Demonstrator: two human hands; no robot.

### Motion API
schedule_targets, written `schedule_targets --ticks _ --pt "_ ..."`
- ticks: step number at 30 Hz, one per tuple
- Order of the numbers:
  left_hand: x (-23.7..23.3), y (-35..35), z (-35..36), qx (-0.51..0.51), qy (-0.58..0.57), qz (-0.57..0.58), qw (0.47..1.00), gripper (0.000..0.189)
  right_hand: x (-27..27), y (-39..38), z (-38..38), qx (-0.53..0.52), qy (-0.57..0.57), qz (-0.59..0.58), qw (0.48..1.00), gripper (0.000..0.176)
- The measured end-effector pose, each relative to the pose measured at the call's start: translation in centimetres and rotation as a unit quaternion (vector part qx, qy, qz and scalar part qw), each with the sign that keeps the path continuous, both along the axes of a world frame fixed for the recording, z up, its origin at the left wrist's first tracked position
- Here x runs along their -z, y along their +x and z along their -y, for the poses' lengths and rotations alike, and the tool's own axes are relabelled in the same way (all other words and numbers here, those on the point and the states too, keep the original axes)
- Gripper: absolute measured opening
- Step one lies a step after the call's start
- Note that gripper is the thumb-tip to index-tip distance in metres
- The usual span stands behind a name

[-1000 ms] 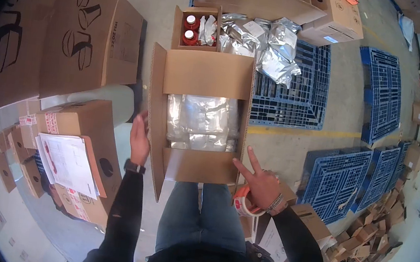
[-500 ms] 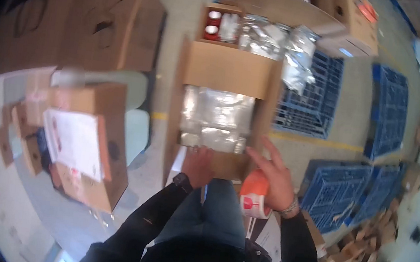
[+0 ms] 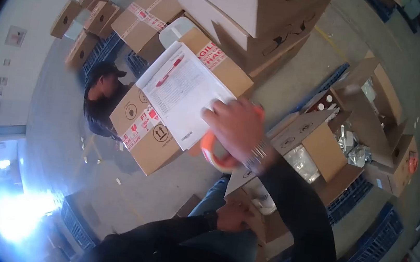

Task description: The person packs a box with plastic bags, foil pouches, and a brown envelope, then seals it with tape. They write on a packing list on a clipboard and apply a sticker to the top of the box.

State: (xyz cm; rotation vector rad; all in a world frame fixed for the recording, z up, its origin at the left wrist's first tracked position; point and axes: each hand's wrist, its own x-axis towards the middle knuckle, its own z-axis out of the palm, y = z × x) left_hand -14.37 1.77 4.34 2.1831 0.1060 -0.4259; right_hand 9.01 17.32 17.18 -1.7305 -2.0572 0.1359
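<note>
Since a moment ago the left hand (image 3: 231,217) has dropped to 6 o'clock, grip unclear. The right hand (image 3: 234,128) has swung leftward, holding the tape roll (image 3: 215,157), ring stretching 7-to-1 o'clock, fingertips on papers (image 3: 178,90) atop a box (image 3: 150,147).

Tape strip (image 3: 212,54) on carton (image 3: 152,142): red "GILE", "RAC"; other print illegible.

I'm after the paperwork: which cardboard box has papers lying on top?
The red-taped box under the right hand; it alone has white papers spread on its top.
</note>
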Motion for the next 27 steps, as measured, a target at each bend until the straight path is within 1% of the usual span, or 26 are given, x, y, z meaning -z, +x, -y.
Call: schedule_targets --ticks 1,3,6,8,11,13,15,16,17,18,19,20,21,22,23,24,25,27 --pt "-0.3 -0.5 -0.3 -0.033 -0.009 0.022 0.999 0.050 1.5 -1.0 -3.4 -0.023 0.004 0.057 0.998 0.013" --pt "-0.8 -1.8 -1.2 -0.097 -0.026 0.063 0.993 0.048 4.2 -2.8 -9.7 -0.024 0.011 0.126 0.992 0.008" --pt "-1.9 -3.9 -3.1 -0.196 -0.061 0.076 0.976 0.047 6.1 -2.6 -16.5 -0.034 -0.029 0.193 0.980 0.011" --pt "-1.9 -5.8 -4.4 -0.224 -0.050 0.050 0.972 0.044 6.8 -1.5 -19.2 -0.035 -0.061 0.230 0.971 0.014" --pt "-2.5 -8.2 -5.9 -0.253 -0.052 0.009 0.966 0.042 6.7 -1.1 -20.9 -0.034 -0.130 0.222 0.966 0.019" --pt "-2.6 -8.5 -7.5 -0.248 -0.045 0.004 0.968 0.040 8.1 -0.5 -20.7 -0.016 -0.075 0.185 0.980 0.022" --pt "-2.9 -8.4 -8.0 -0.225 -0.043 0.002 0.973 0.037 3.3 0.9 -15.7 0.040 -0.011 0.154 0.987 0.028" --pt "-3.6 -7.9 -7.9 -0.227 -0.062 0.015 0.972 0.036 2.7 2.3 -12.7 0.056 0.049 0.004 0.997 0.032" --pt "-4.4 -6.9 -8.6 -0.231 -0.072 0.034 0.970 0.034 1.8 4.3 -9.7 0.073 0.124 -0.138 0.980 0.035" --pt "-5.1 -6.0 -8.9 -0.239 -0.079 0.052 0.966 0.033 0.0 5.0 -4.8 0.135 0.176 -0.198 0.955 0.034" --pt "-5.6 -5.1 -8.7 -0.239 -0.101 0.063 0.964 0.032 1.1 5.8 -0.3 0.222 0.208 -0.257 0.917 0.032" --pt "-5.9 -4.3 -8.5 -0.242 -0.119 0.074 0.960 0.031 2.7 6.2 4.6 0.317 0.210 -0.319 0.868 0.028" --pt "-6.4 -3.5 -8.1 -0.244 -0.137 0.082 0.957 0.030 4.2 5.6 9.6 0.401 0.228 -0.392 0.796 0.027" --pt "-6.7 -2.6 -7.8 -0.229 -0.150 0.090 0.957 0.030 7.0 5.2 14.7 0.503 0.193 -0.418 0.731 0.021" --pt "-7.0 -1.4 -7.4 -0.212 -0.163 0.099 0.959 0.030 10.0 4.1 19.3 0.633 0.106 -0.271 0.717 0.025" --pt "-7.0 -0.3 -7.1 -0.193 -0.175 0.106 0.960 0.030 14.0 2.4 23.4 0.685 -0.017 -0.319 0.655 0.042" --pt "-6.8 0.6 -6.8 -0.183 -0.181 0.097 0.961 0.030 17.8 1.4 26.4 0.718 -0.138 -0.366 0.576 0.058" --pt "-6.1 1.9 -5.9 -0.166 -0.190 0.072 0.965 0.031 24.8 0.3 27.3 0.763 -0.155 -0.248 0.577 0.089"
